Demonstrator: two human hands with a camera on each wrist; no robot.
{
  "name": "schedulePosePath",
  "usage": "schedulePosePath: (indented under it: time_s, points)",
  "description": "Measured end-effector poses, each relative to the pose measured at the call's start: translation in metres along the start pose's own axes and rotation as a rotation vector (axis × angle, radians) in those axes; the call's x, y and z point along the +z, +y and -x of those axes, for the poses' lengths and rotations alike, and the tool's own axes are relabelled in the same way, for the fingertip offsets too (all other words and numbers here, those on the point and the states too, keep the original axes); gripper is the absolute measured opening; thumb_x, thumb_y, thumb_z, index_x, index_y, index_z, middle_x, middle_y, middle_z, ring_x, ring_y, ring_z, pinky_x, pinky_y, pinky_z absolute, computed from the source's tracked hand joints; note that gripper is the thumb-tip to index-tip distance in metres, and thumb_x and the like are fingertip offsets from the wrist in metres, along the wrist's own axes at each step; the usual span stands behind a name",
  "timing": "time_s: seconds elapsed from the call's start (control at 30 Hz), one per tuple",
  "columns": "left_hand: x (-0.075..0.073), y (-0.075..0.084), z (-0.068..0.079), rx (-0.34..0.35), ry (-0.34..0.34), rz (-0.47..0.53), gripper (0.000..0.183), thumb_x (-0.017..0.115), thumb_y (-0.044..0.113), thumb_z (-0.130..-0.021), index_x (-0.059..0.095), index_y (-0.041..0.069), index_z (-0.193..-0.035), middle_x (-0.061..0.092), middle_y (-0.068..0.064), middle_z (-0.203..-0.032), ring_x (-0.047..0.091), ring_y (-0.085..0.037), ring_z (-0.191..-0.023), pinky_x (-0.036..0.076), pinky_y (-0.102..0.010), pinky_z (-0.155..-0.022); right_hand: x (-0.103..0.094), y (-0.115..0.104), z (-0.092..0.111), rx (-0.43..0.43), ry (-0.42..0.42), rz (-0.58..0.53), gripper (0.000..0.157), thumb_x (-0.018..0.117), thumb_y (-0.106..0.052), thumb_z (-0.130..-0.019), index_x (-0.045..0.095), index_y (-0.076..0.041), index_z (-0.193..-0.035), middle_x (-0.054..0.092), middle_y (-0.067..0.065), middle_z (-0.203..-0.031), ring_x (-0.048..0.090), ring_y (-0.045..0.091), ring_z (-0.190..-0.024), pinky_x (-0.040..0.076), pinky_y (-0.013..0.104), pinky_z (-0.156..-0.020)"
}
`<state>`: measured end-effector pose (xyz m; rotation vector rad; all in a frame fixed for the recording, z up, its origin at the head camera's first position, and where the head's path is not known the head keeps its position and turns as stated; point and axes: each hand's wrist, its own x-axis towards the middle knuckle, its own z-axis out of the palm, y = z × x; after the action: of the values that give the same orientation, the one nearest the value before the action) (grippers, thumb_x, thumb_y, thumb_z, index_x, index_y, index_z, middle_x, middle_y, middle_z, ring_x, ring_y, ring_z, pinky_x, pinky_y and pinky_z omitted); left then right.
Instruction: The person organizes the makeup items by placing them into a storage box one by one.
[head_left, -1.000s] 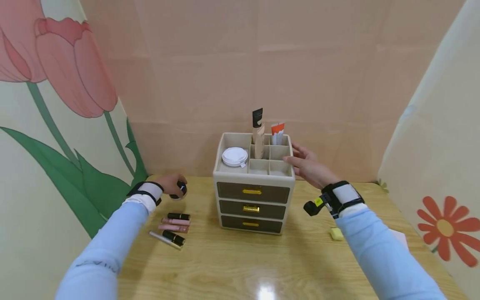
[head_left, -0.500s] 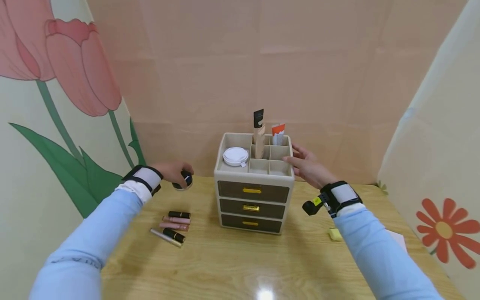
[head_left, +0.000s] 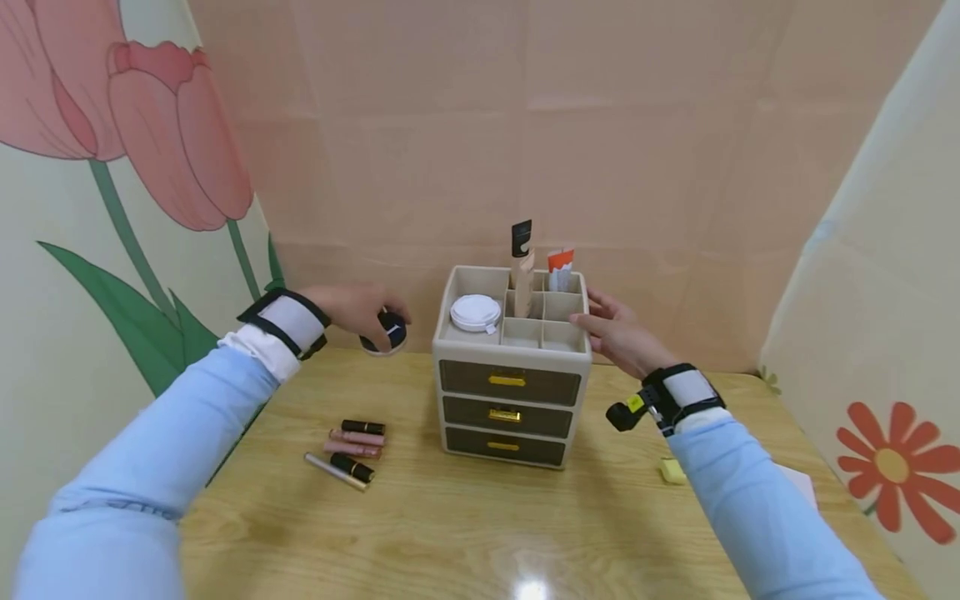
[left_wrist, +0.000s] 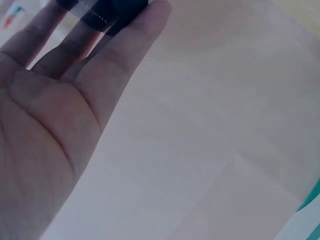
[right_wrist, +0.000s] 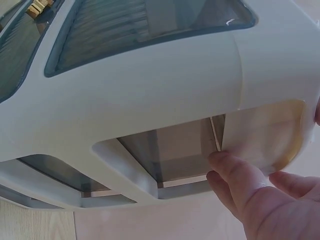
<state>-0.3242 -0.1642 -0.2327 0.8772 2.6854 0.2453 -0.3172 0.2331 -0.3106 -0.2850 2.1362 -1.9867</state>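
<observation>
My left hand (head_left: 356, 308) holds a round dark-lidded cosmetic jar (head_left: 390, 327) above the table, left of a beige drawer organizer (head_left: 513, 355). Part of the jar (left_wrist: 97, 14), with small lettering, shows at the fingertips in the left wrist view. My right hand (head_left: 618, 333) rests its extended fingers against the organizer's right side, near the top rim. Close up, its fingertips (right_wrist: 220, 157) meet the side by a see-through opening. In the organizer's top tray lie a white round case (head_left: 475, 311), a beige tube with a black end (head_left: 523, 283) and a red-and-white tube (head_left: 560, 268).
Left of the organizer lie black-capped lipsticks (head_left: 363, 427), pink tubes (head_left: 356, 449) and a slim silver stick (head_left: 333, 472). Under the right forearm are a small yellow item (head_left: 672, 471) and a pale flat piece (head_left: 797, 482). A draped wall (head_left: 405, 150) stands behind.
My left hand has lifted the jar and carried it right, closer to the organizer. My right hand stays at the organizer's side. The head view has shifted slightly.
</observation>
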Motion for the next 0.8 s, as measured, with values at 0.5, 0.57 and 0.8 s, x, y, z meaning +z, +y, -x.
schedulePosePath:
  time_s: [0.5,0.57,0.8]
  points:
    - [-0.047,0.046,-0.014,0.119,0.037,-0.022,0.044,0.076,0.010,-0.079,0.063,0.005,-0.121,0.061,-0.010,-0.114,0.056,-0.025,-0.100,0.049,-0.036,-0.084,0.001,0.003,-0.006,-0.004,0.025,-0.011,0.073,0.053,-0.015,-0.101,0.007,-0.019,-0.158,0.015,0.018,-0.158,0.032,0.037,-0.136,0.041,0.045,-0.101]
    - [-0.051,0.052,-0.021,0.119,0.043,-0.021,0.045,0.076,0.012,-0.080,0.063,0.007,-0.123,0.061,-0.010,-0.118,0.055,-0.026,-0.102,0.049,-0.037,-0.085,0.002,0.003,-0.006,-0.005,0.028,-0.013,0.074,0.053,-0.015,-0.101,0.006,-0.019,-0.158,0.014,0.018,-0.159,0.032,0.037,-0.137,0.040,0.045,-0.101]
    - [-0.055,0.066,-0.047,0.103,0.045,-0.027,0.051,0.077,0.018,-0.082,0.060,0.011,-0.130,0.058,-0.008,-0.128,0.054,-0.024,-0.110,0.046,-0.035,-0.091,0.006,0.005,-0.009,-0.019,0.023,-0.037,0.072,0.051,-0.012,-0.101,0.006,-0.019,-0.158,0.015,0.018,-0.158,0.033,0.038,-0.135,0.041,0.047,-0.101]
